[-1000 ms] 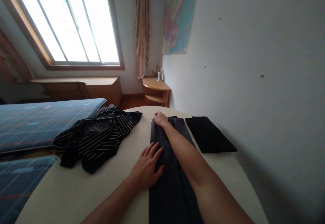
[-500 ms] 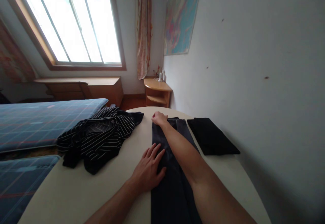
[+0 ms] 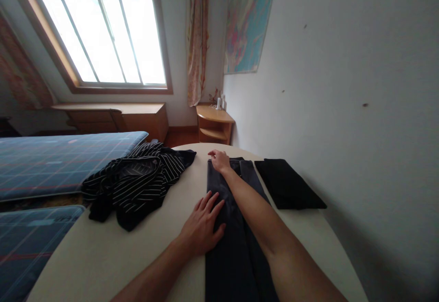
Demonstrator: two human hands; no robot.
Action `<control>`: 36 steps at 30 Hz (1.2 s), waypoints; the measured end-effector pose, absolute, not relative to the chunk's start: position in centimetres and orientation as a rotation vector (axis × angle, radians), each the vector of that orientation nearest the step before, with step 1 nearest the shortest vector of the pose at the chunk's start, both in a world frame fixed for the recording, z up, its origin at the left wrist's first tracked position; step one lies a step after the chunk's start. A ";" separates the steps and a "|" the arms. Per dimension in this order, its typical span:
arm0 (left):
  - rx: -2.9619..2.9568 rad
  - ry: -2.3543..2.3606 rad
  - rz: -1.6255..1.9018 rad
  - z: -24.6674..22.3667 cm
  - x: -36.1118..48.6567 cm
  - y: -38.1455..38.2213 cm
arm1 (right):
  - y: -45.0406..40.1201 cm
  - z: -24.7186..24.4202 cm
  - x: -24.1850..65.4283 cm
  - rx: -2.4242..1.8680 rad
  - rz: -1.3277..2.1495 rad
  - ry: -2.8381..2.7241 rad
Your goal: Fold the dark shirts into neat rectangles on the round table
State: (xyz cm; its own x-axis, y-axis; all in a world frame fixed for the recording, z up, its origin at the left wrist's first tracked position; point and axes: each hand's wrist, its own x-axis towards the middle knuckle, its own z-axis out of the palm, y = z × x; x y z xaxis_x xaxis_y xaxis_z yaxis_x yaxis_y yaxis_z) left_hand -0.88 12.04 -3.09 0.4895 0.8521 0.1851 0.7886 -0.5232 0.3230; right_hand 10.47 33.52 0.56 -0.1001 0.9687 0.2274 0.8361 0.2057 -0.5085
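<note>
Long dark trousers (image 3: 229, 247), folded lengthwise, run along the table towards me. My left hand (image 3: 202, 226) lies flat at their left edge, fingers spread, fingertips on the cloth. Farther off, my right hand (image 3: 219, 160) is at the far end of the trousers, above the top left corner. Its forefinger points left and its fingers look loosened, with no cloth visible between them; the lower fingers are partly hidden. My right forearm crosses over the trousers and covers part of them.
A crumpled black-and-white striped garment (image 3: 147, 183) lies at the left on the round cream table (image 3: 161, 256). Folded black cloth (image 3: 288, 183) is to the right, near the white wall (image 3: 329, 146). Plaid mattresses (image 3: 68, 160) adjoin the left side. A corner shelf (image 3: 215, 115) stands behind.
My right hand has loosened from the far left corner of the trousers, and its forefinger has straightened. My left hand stays in place. The view has shifted slightly.
</note>
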 end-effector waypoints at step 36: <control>2.574 1.510 0.373 -3.4 -1.2 12.7 | 19.5 -1.7 22.4 -1.771 0.098 -2.281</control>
State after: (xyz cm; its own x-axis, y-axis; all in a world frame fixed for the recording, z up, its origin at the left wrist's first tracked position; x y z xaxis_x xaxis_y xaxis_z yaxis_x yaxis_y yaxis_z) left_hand -1.16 12.70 -3.42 0.4675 0.8721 0.1445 0.8389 -0.4892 0.2384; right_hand 22.37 19.52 -1.69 -0.2293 0.9608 0.1559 0.9438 0.2586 -0.2057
